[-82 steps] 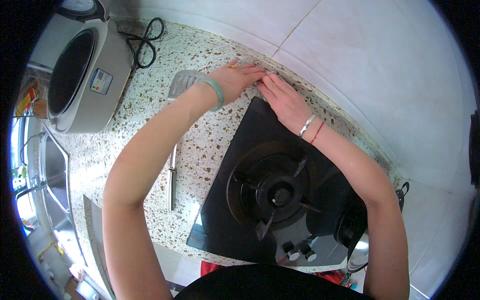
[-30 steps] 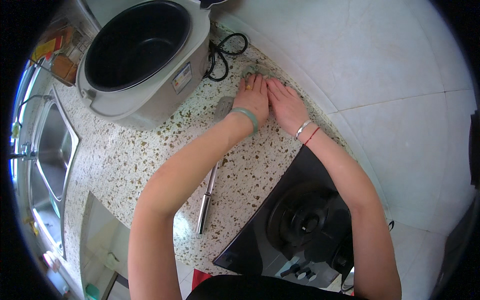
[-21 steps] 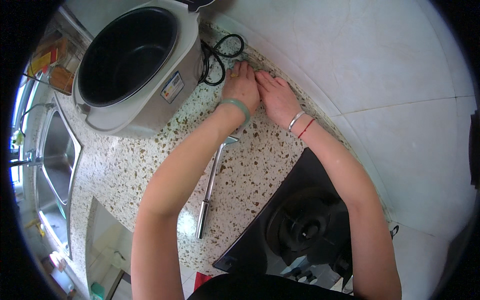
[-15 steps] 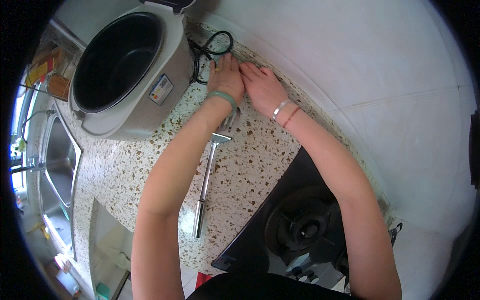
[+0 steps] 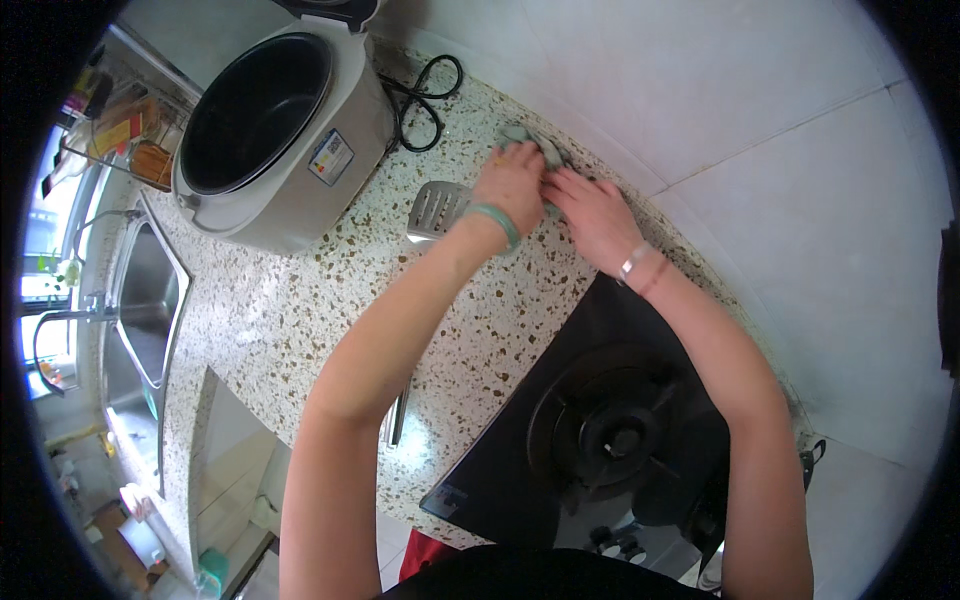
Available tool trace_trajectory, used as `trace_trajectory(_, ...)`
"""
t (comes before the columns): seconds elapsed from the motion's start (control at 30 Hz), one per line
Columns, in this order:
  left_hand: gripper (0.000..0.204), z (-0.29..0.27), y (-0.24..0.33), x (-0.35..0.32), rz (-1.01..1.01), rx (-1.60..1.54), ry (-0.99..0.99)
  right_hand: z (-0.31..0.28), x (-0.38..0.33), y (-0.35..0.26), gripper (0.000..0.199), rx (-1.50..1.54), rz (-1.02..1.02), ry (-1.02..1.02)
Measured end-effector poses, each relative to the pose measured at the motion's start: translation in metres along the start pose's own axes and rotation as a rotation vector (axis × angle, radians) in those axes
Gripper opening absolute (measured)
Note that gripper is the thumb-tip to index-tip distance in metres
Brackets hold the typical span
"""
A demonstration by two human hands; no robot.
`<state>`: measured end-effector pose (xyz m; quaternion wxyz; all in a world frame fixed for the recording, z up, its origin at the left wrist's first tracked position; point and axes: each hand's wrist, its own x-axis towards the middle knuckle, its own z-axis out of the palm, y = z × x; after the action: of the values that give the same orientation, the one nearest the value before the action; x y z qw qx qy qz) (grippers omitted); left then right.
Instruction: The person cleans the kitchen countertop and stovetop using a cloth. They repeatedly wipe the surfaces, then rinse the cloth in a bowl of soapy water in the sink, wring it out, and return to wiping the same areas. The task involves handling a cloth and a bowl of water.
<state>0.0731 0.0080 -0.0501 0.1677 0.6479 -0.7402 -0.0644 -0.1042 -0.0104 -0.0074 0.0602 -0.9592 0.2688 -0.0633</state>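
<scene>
A bunched grey-green cloth [image 5: 530,137] lies on the speckled countertop [image 5: 520,300] by the wall. My left hand [image 5: 512,185] is closed over its near side, fingers bent onto the fabric. Beside it, my right hand [image 5: 600,222] has its fingers stretched out flat, their tips on the cloth's right edge and close to my left hand. A slotted metal spatula [image 5: 437,208] lies just left of my left wrist. My left forearm hides the middle of its handle, and the lower end shows beside that arm.
Left of my hands stands an open rice cooker [image 5: 290,175] with a dark inner pot; its black cord [image 5: 425,100] loops behind it. A black gas stove [image 5: 620,430] is near my right arm. The tiled wall [image 5: 700,100] bounds the right, and a sink [image 5: 150,290] is far left.
Both hands have moved right and slightly nearer along the wall. The cloth now shows beneath them, and the spatula's head is uncovered. The whole view has shifted a little.
</scene>
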Motion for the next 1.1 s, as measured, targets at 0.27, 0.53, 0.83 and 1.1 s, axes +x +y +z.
trace_trajectory(0.27, 0.05, -0.01, -0.012, 0.002, -0.129, 0.237, -0.046, 0.017, 0.034, 0.003, 0.048, -0.089, -0.041, 0.042)
trace_trajectory(0.53, 0.052, -0.025, -0.061, 0.026, -0.3, 0.301, 0.022, 0.039, 0.115, -0.01, 0.04, -0.001, -0.047, 0.204)
trace_trajectory(0.83, 0.044, -0.03, -0.03, 0.008, -0.29, 0.262, -0.066, 0.027, 0.083, -0.004, 0.037, 0.093, -0.061, 0.151)
trace_trajectory(1.1, 0.053, -0.032, 0.027, -0.039, -0.182, 0.299, -0.173, 0.013, 0.006, -0.01, 0.052, 0.027, -0.028, -0.001)
